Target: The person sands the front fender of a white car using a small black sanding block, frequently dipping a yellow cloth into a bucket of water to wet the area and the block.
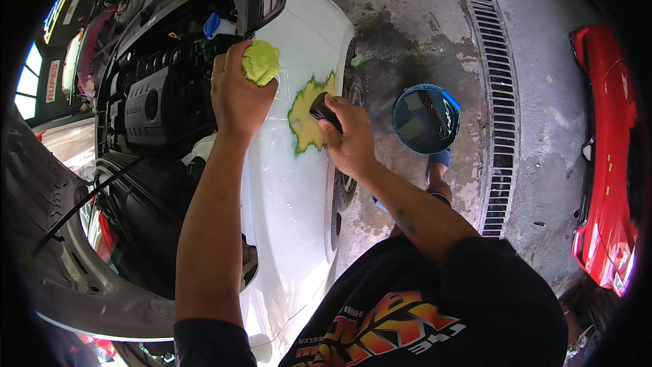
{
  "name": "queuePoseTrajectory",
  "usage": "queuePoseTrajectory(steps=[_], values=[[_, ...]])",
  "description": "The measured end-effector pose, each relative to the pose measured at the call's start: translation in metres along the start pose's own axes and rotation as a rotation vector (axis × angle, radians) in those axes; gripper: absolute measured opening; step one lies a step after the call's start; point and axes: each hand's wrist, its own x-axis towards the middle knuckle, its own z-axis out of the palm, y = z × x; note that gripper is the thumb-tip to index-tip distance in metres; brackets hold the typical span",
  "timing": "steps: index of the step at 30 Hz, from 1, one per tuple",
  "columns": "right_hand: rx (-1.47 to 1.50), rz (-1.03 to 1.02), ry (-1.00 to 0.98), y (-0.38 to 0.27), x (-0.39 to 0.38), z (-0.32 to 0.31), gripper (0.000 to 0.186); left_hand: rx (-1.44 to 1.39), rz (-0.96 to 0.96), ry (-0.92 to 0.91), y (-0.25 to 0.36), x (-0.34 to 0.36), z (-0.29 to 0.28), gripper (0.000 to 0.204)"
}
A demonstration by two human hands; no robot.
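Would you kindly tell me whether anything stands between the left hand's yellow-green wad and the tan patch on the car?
Nothing visible does: only white bodywork lies between the yellow-green wad in the left hand and the tan patch. The right hand, holding a dark block, covers part of the patch's right side.

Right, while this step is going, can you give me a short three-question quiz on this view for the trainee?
1. True or false: in this view, the round blue bucket is to the left of the glossy white car fender.
2. Fill in: the right hand holds a small black block at a ragged yellowish patch whose edge is ____.
3. What does the left hand hold?

Key: 1. False, it is to the right. 2. Green. 3. A lime-green, sponge-like pad.
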Motion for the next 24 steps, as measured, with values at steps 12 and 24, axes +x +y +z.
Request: queuePoseTrajectory(steps=[12,24], values=[[-0.063,0.045,0.044,0.031,0.021,0.007,0.041,-0.017,0.042,0.021,-0.001,0.004,0.002,0.068],[-0.082,0.138,0.046,0.059,0.087,0.016,0.038,0.001,0.087,0.028,-0.002,0.006,0.005,0.070]])
